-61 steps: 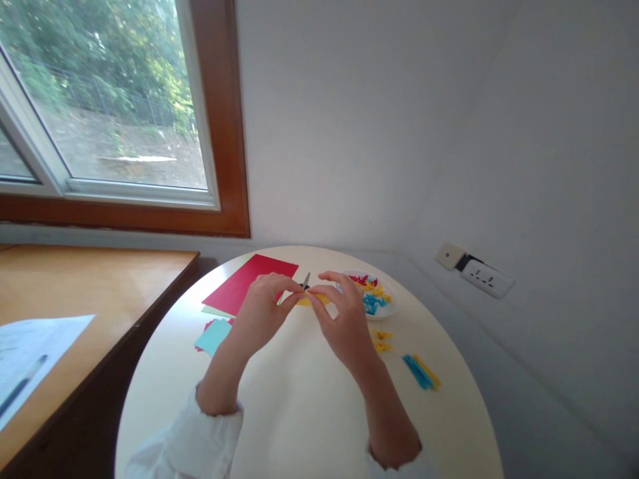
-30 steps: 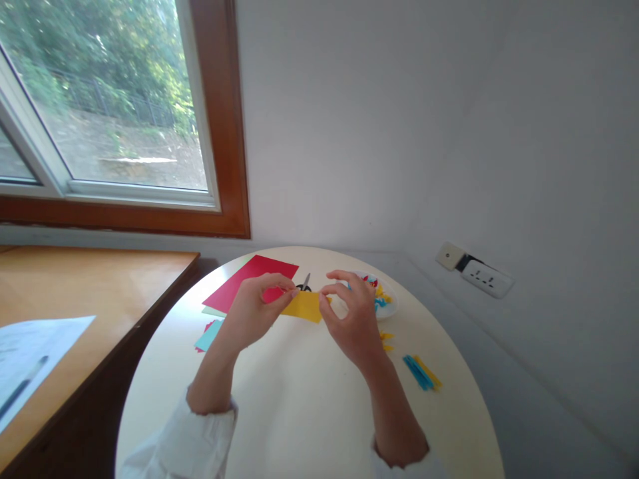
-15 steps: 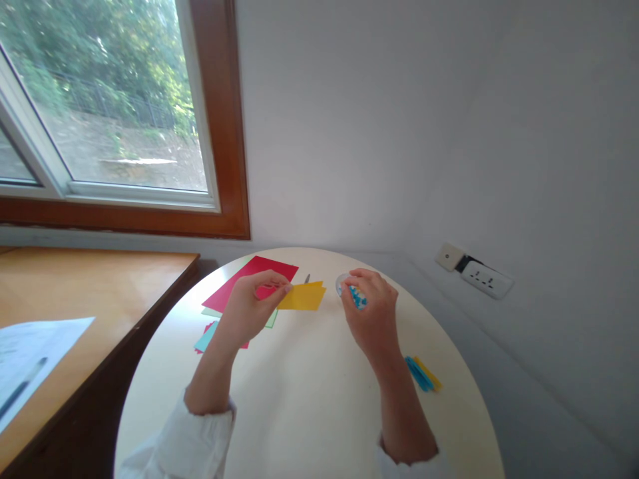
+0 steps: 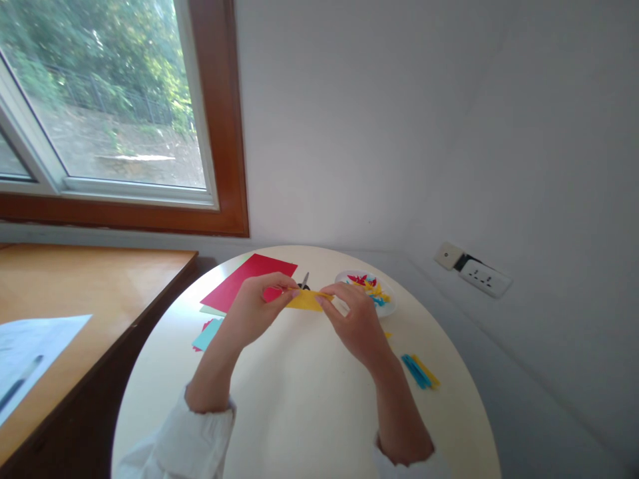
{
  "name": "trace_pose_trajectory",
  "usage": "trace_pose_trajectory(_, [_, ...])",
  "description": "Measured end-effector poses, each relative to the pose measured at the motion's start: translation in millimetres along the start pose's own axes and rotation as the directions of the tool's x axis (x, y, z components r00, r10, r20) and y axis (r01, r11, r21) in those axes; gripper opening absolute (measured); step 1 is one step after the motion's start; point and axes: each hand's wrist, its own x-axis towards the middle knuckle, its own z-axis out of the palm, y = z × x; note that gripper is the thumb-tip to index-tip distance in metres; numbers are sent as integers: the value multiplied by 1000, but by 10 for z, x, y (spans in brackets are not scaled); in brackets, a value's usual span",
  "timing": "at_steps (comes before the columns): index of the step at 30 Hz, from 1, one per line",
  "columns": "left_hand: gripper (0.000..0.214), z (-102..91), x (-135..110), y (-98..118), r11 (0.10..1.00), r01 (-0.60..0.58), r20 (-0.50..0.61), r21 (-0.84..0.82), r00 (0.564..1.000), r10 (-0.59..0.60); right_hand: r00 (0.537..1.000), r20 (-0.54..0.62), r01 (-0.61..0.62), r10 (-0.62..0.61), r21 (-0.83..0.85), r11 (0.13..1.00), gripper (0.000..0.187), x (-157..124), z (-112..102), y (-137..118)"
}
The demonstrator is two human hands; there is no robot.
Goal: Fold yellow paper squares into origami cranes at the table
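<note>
Between my two hands a piece of yellow paper (image 4: 306, 301) is held up above the round white table (image 4: 299, 412). My left hand (image 4: 259, 303) pinches its left end between thumb and fingers. At its right end, my right hand (image 4: 352, 316) grips it the same way. Just behind the paper lies a pair of scissors (image 4: 305, 281), partly hidden. A shallow clear dish (image 4: 392, 305) with red, yellow and blue paper bits stands beyond my right hand.
Red sheets (image 4: 249, 283) lie at the back left, over pale green paper. Nearer are small light-blue and red pieces (image 4: 207, 334). Blue and yellow strips (image 4: 421, 372) rest at the right. A wooden desk (image 4: 124, 279) adjoins on the left.
My right hand has moved left from over the dish and taken hold of the yellow paper's right end. The dish's contents now show. My left hand keeps its pinch.
</note>
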Motion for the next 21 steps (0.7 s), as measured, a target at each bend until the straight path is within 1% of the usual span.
trace_pose_trajectory(2, [15,6,-1,7,1000,11,31,26,999,-12,1000,26,10,-9,-7,1000,8,-2,2,-11])
trace_pose_trajectory(5, [15,14,1,24,998,-8,101,65,995,2,997,73,22,-22,-7,1000,8,0,10,-42])
trace_pose_trajectory(8, [16,21,2,37,996,-18,130,91,991,7,995,92,23,-24,13,1000,8,1,20,-76])
trace_pose_trajectory(15, [14,29,-8,48,997,-41,89,68,995,35,999,10,43,-43,39,998,10,-10,48,-108])
trace_pose_trajectory(18, [13,17,-17,65,998,-56,73,43,996,53,998,-31,59,-57,71,996,11,-5,66,-134])
trace_pose_trajectory(21, [13,5,-24,75,998,-61,56,29,997,59,997,-61,51,-45,106,993,11,-2,78,-166])
